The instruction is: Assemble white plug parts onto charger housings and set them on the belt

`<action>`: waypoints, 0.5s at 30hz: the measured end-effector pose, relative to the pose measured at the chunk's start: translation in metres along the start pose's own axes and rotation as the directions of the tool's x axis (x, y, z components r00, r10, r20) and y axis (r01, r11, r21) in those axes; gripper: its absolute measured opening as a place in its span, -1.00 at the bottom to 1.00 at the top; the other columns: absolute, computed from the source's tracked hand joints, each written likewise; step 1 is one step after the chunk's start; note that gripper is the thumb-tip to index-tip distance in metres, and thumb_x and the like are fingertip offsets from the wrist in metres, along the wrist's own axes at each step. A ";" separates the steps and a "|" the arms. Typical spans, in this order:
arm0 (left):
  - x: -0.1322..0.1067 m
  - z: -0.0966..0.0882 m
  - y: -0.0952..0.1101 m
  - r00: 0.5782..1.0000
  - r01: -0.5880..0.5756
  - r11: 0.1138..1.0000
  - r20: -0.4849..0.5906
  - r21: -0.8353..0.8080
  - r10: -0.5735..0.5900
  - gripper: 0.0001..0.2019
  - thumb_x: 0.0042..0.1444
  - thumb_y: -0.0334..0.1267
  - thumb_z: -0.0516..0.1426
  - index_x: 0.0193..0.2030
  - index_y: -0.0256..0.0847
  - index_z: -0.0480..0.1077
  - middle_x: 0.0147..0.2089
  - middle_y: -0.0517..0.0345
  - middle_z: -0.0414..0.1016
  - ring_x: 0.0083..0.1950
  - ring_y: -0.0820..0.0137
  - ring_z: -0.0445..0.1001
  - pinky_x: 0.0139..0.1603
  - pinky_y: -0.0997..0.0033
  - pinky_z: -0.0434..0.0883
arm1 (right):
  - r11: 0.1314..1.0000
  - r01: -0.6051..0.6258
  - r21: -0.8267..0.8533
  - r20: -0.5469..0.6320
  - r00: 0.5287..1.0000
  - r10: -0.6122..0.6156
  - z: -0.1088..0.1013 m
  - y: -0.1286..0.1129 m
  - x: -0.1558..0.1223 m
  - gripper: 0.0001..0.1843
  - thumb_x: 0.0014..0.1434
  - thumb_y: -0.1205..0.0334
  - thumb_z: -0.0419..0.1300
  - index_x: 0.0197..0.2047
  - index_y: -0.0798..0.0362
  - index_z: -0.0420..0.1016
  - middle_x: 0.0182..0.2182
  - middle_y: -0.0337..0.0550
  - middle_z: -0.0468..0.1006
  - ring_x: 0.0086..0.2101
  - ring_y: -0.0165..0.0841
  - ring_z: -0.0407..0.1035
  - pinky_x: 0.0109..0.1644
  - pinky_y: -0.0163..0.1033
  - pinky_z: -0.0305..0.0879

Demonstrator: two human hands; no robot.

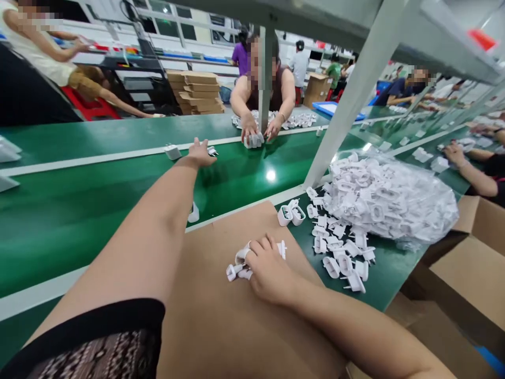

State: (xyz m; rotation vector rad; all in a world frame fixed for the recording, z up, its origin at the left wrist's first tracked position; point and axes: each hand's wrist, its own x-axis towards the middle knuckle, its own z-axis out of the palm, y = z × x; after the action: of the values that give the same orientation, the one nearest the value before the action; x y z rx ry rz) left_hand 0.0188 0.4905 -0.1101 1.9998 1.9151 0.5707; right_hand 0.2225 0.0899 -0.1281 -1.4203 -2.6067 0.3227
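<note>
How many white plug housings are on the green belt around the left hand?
3: one plug housing just left of the left hand, one at its fingertips, and one beside the forearm. More may be hidden under the forearm.

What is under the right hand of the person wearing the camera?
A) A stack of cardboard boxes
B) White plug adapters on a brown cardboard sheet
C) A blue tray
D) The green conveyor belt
B: the right hand sits over a few white plug adapters lying on a brown cardboard sheet.
</note>
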 end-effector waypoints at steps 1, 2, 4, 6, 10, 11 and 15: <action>0.007 0.004 -0.005 1.000 0.012 1.000 0.004 0.025 -0.012 0.01 0.02 -0.26 0.44 0.55 -0.44 0.11 0.63 -0.43 -0.17 0.63 -0.16 -0.12 0.56 -0.09 -0.05 | 1.000 0.002 0.020 -0.002 1.000 -0.002 0.005 0.003 0.002 -0.60 0.24 0.39 0.21 0.14 0.01 0.44 0.00 0.02 0.47 0.03 -0.05 0.26 0.39 0.34 0.03; 0.013 0.007 -0.010 1.000 0.020 0.998 0.012 0.051 -0.020 0.03 0.03 -0.25 0.44 0.57 -0.43 0.07 0.65 -0.41 -0.26 0.64 -0.19 -0.20 0.56 -0.14 -0.09 | 0.999 0.016 0.043 -0.004 1.000 -0.016 0.008 0.005 0.006 -0.59 0.24 0.38 0.21 0.16 0.00 0.43 0.01 0.02 0.47 0.04 -0.05 0.26 0.42 0.39 -0.04; 0.022 0.011 -0.021 0.999 0.023 0.994 0.039 0.103 -0.027 0.01 0.07 -0.27 0.42 0.58 -0.46 0.04 0.66 -0.37 -0.32 0.63 -0.18 -0.23 0.56 -0.18 -0.11 | 0.994 0.062 0.085 -0.020 0.998 -0.060 0.011 0.007 0.011 -0.56 0.26 0.37 0.19 0.21 -0.02 0.40 0.02 0.01 0.47 0.03 -0.05 0.27 0.43 0.40 -0.06; 0.025 0.013 -0.029 0.996 0.026 0.989 0.080 0.145 -0.038 -0.11 0.14 -0.31 0.37 0.53 -0.52 0.11 0.62 -0.34 -0.08 0.58 -0.04 -0.01 0.54 -0.05 0.01 | 0.988 0.112 0.106 -0.046 0.993 -0.108 0.011 0.007 0.013 -0.57 0.28 0.36 0.17 0.21 -0.02 0.41 0.00 -0.01 0.48 0.01 -0.07 0.28 0.44 0.35 -0.04; 0.013 0.009 -0.031 0.993 0.065 0.982 0.090 0.175 -0.081 -0.48 0.28 -0.32 0.30 0.33 -0.49 0.37 0.26 -0.11 0.52 0.15 0.29 0.44 0.32 0.26 0.32 | 0.989 0.110 0.097 -0.085 0.991 -0.102 0.013 0.003 0.012 -0.61 0.28 0.37 0.15 0.16 -0.03 0.44 0.00 -0.02 0.51 -0.01 -0.08 0.29 0.42 0.22 0.03; 0.008 0.008 -0.030 0.993 0.075 0.983 0.073 0.171 -0.088 -0.55 0.31 -0.31 0.28 0.27 -0.49 0.42 0.17 -0.06 0.57 0.07 0.33 0.45 0.29 0.27 0.34 | 0.990 0.101 0.098 -0.085 0.992 -0.093 0.013 0.002 0.011 -0.62 0.27 0.37 0.16 0.14 -0.05 0.45 0.00 -0.02 0.52 -0.01 -0.08 0.29 0.41 0.18 0.06; -0.011 0.001 -0.021 0.995 0.090 0.990 0.041 0.104 -0.095 -0.70 0.33 -0.26 0.28 0.04 -0.50 0.52 -0.11 0.06 0.59 -0.08 0.36 0.41 0.27 0.24 0.35 | 0.990 0.093 0.108 -0.088 0.993 -0.083 0.012 0.002 0.011 -0.67 0.27 0.35 0.16 0.09 -0.07 0.47 -0.01 0.01 0.52 -0.06 -0.06 0.29 0.26 0.10 0.19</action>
State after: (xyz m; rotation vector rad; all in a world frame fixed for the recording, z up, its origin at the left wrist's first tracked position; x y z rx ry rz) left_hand 0.0008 0.4806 -0.1222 1.9542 2.0349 0.4066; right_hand 0.2154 0.0989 -0.1397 -1.2513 -2.5324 0.3839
